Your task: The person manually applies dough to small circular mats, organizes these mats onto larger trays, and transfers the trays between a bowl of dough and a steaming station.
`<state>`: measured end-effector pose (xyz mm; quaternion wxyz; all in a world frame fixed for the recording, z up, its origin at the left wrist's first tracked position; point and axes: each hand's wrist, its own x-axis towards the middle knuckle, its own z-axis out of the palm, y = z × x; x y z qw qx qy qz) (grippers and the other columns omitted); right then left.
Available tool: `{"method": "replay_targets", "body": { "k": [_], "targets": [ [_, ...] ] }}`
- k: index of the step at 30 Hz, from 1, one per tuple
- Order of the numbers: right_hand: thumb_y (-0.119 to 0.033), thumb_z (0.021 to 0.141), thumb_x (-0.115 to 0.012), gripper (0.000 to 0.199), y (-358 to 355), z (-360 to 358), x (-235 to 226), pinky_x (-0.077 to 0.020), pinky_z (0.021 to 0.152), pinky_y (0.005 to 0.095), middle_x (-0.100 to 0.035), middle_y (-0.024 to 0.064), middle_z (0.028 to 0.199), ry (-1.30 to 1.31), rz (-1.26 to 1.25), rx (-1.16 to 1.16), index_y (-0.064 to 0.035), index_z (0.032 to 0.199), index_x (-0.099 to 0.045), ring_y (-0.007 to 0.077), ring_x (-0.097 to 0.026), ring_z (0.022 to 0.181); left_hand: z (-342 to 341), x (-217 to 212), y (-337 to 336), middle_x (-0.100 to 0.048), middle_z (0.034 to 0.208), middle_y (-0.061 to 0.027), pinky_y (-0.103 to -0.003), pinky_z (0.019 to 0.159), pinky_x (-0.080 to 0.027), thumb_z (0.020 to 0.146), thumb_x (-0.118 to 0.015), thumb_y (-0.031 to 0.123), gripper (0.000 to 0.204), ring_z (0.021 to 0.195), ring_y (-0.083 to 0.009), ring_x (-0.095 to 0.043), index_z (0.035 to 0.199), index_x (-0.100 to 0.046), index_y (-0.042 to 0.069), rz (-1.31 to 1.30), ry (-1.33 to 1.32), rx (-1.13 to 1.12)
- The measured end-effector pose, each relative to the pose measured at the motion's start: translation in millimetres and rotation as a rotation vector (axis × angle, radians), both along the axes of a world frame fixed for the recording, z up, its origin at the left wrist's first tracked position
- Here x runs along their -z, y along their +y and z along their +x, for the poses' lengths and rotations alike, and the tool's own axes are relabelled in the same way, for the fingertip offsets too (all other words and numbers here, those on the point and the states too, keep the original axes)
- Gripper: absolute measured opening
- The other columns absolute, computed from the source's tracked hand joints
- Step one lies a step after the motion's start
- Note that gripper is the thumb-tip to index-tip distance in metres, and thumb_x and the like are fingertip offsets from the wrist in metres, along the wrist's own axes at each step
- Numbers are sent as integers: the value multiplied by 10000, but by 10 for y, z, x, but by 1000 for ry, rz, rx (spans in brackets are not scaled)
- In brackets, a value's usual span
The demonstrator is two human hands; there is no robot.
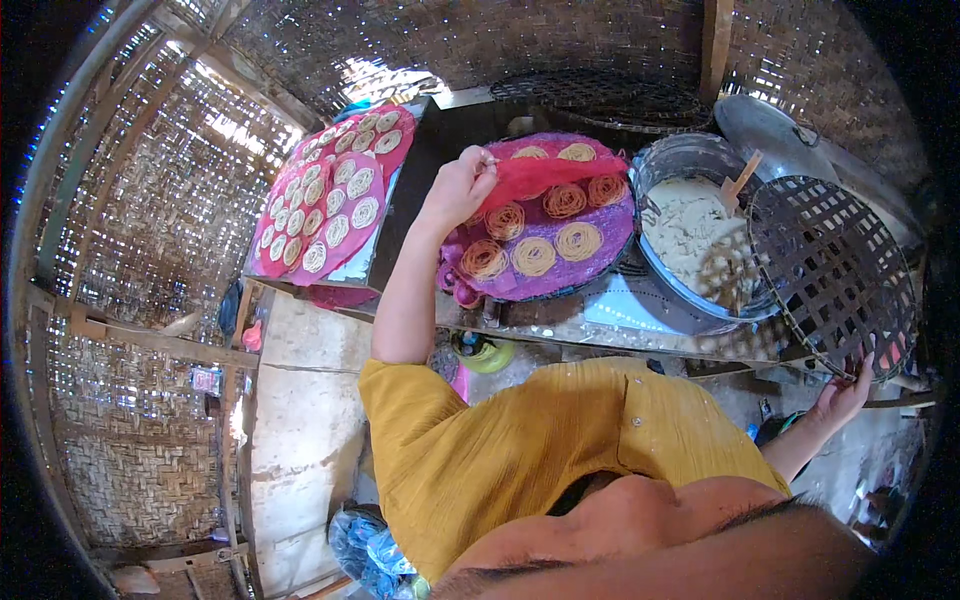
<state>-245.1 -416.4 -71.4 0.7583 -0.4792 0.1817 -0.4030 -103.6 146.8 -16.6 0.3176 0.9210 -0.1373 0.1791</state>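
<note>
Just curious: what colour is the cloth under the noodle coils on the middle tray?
Purple cloth, with a pinkish-red fold; head view.

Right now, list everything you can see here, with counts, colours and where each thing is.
Noodle nests: about seven, tan and orange, on the purple cloth.
Purple cloth: one, over the centre tray.
Pink net: one, folded back on that tray.
White nests: many, on the pink tray at left.
Basin: one, metal, holding pale dough, right of centre.
Lattice tray: one, dark, at right.
Lid: one, metal, upper right.
Left hand: pinching the pink net.
Right hand: gripping the lattice tray's edge.
</note>
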Motion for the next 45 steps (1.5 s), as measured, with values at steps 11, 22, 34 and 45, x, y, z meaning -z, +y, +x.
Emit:
{"method": "replay_targets", "body": {
  "k": [11,22,34,45],
  "targets": [
    [-193,844,-438,371,36,34,-72,-405,758,287,-506,137,1085,-45,20,-35,30,1142,-435,198,-512,930,120,-342,-11,-553,666,-147,-305,583,-431,758,-510,171,181,626,-244,-567,844,-482,14,54,42,-2],
    [-190,832,-458,333,-11,27,-56,-400,770,294,-532,119,1048,-44,1,-20,27,1085,-487,182,-513,916,183,-410,-25,-565,673,-164,-331,594,-440,757,-505,170,182,645,-284,-573,842,-489,10,106,36,63],
    [-202,807,-499,344,-63,7,3,-412,784,304,-536,136,1035,-27,44,7,51,1040,-497,192,-519,912,234,-567,-23,-526,626,-93,-284,564,-408,781,-505,178,182,584,-148,-493,861,-489,15,209,9,65],
    [-175,820,-471,327,-130,-46,75,-404,807,314,-523,139,1062,-20,49,20,46,1060,-488,206,-506,955,246,-616,-48,-565,676,-170,-344,605,-433,749,-495,171,192,661,-300,-570,832,-506,-1,208,23,68]
  ]
}}
